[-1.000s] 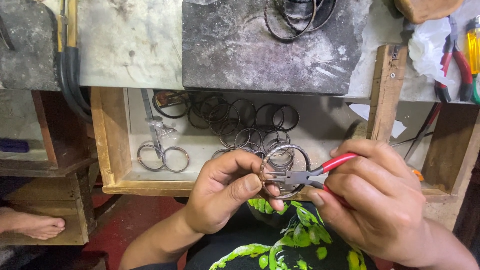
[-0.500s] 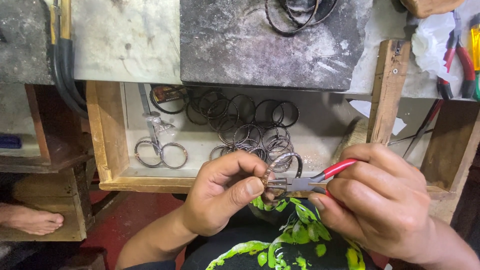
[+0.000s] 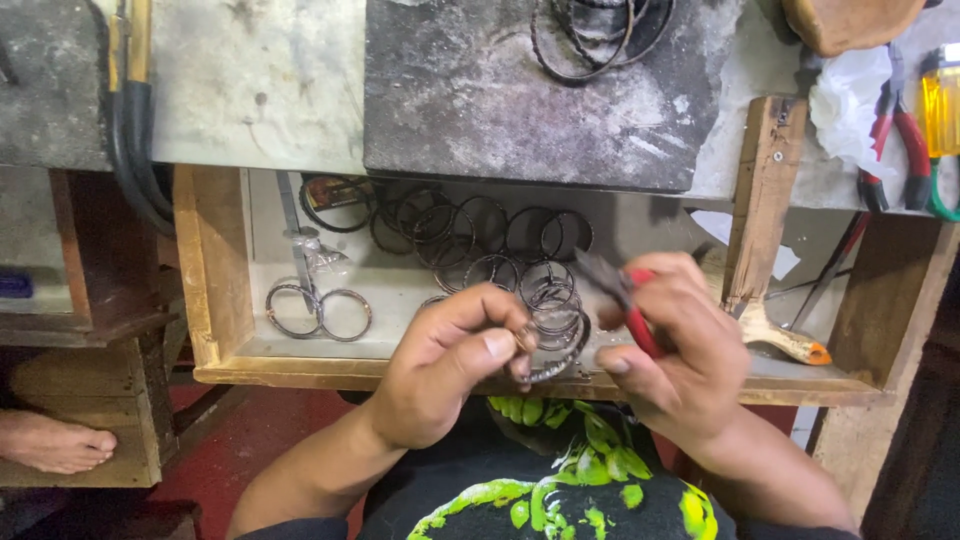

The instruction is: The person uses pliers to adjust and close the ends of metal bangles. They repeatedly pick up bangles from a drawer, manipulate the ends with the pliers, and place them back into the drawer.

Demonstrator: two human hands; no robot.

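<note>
Bangle [image 3: 545, 350] pinched between thumb and fingers of left hand [image 3: 450, 375], frame centre, above the wooden drawer [image 3: 215, 290] front edge. Right hand [image 3: 680, 345] just right of it, closed around red-handled pliers [image 3: 622, 297], tips up-left, off the bangle.

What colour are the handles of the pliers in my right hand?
Red, seen in the head view: pliers in the right hand.

Scissors [image 3: 318, 308] lying in wooden drawer [image 3: 215, 270] left of the hands, loose rings [image 3: 480, 232] spreading above them, brush [image 3: 775, 335] resting at right.
</note>
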